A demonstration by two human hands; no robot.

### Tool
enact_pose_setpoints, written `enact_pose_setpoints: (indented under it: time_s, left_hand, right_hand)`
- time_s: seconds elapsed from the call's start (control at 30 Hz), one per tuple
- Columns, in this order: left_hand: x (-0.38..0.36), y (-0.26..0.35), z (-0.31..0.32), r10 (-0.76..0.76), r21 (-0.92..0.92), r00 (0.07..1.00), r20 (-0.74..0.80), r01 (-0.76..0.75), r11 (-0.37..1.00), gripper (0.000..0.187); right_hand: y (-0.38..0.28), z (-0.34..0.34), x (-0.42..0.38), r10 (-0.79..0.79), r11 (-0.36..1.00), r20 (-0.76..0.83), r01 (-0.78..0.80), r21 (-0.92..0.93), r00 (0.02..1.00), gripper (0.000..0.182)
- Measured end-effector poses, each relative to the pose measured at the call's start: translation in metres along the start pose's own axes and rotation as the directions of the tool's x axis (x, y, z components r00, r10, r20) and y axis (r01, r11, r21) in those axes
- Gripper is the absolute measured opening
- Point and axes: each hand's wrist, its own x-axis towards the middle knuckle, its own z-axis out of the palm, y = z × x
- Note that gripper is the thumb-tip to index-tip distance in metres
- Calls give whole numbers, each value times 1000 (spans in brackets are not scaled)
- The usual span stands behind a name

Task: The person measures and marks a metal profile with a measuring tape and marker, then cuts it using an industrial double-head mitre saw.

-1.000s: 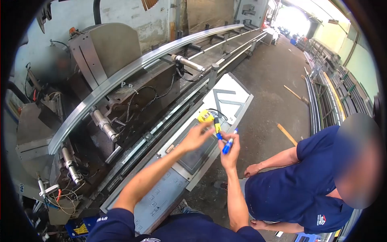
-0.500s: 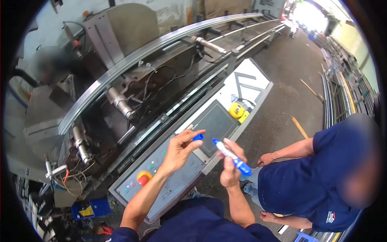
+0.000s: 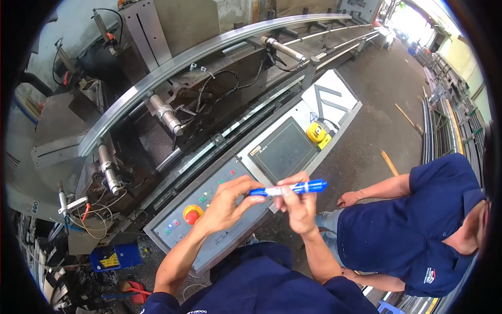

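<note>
The left hand [image 3: 229, 202] pinches one blue end of the marker [image 3: 287, 188] while the right hand [image 3: 299, 205] pinches its barrel. The marker lies level above the control panel [image 3: 235, 206], near the screen [image 3: 286, 149] and well apart from the yellow tape measure [image 3: 316, 132].

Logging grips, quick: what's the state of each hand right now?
Left hand: closed, pinching one end of the blue-and-white marker.
Right hand: closed, holding the marker's barrel.
</note>
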Motion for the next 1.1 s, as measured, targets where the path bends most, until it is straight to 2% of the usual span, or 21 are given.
enact_pose_setpoints:
  time_s: [0.07,0.13,0.17,0.2,0.27,0.3,0.33,0.37,0.4,0.43,0.47,0.53,0.6,0.67,0.7,0.77,0.8,0.87,0.93,1.0,1.1]
  left_hand:
    - [-14,1,4,24,43,1000,10,-24,999,20]
    - [-32,9,7,-146,-207,966,215,191,960,25]
    - [-44,2,9,-215,-449,898,384,385,806,30]
    - [-51,-1,16,-210,-457,902,378,379,805,30]
    - [-67,-5,32,-215,-786,841,496,540,301,29]
    - [-75,-23,46,-222,-818,843,490,533,216,31]
    - [-75,-20,50,-223,-824,848,481,524,216,31]
    - [-74,-17,55,-424,-676,863,276,488,553,33]
    - [-76,-14,58,-521,-395,853,2,479,784,37]
    - [-81,-8,56,-452,-208,875,-176,415,886,43]
    - [-91,-11,55,-464,-214,865,-191,425,880,43]
    - [-124,-18,53,-391,-168,803,-450,353,920,46]
    - [-155,-20,46,-313,-56,678,-665,373,926,42]
    - [-190,-28,36,-236,32,531,-814,447,894,39]
    - [-207,-34,31,-236,35,488,-840,484,874,39]
    - [-237,-49,25,-158,21,238,-958,610,792,43]
    - [-248,-54,24,-152,13,208,-966,630,776,43]
    - [-268,-63,24,-252,-191,10,-968,623,758,54]
    - [-286,-72,31,-383,-299,10,-924,606,737,69]
    - [-292,-78,43,-522,-371,38,-852,659,654,73]
    - [-287,-88,64,-601,-448,162,-783,522,725,82]
  right_hand:
    - [9,4,-18,-54,998,41,52,47,998,12]
    - [16,6,-33,-142,988,124,133,80,982,11]
    - [14,7,-42,-157,986,172,145,81,973,11]
    - [15,10,-45,-269,963,203,267,36,942,9]
    - [15,16,-51,-183,983,211,172,70,960,15]
    - [18,11,-46,-113,969,127,137,-205,985,14]
    - [4,10,-27,218,940,127,-174,-294,968,20]
    - [4,4,-8,220,865,153,-120,-487,963,25]
    - [11,-4,5,230,752,181,-57,-656,956,29]
    - [27,-15,12,106,646,184,73,-760,977,33]
    - [45,-26,19,-23,511,209,191,-838,978,37]
    - [62,-38,27,56,408,186,148,-901,981,36]
    - [82,-44,31,26,327,248,227,-918,968,33]
    - [99,-47,33,40,374,262,229,-899,964,30]
    - [104,-46,33,68,392,241,196,-899,968,29]
    - [106,-45,31,112,428,185,121,-896,976,28]
    - [107,-46,29,128,447,148,77,-891,981,28]
    - [115,-51,24,66,489,148,97,-867,987,28]
    - [116,-51,21,49,513,199,146,-846,979,28]
    - [111,-48,18,60,494,119,74,-866,991,28]
    - [109,-47,17,2,481,173,151,-864,985,32]
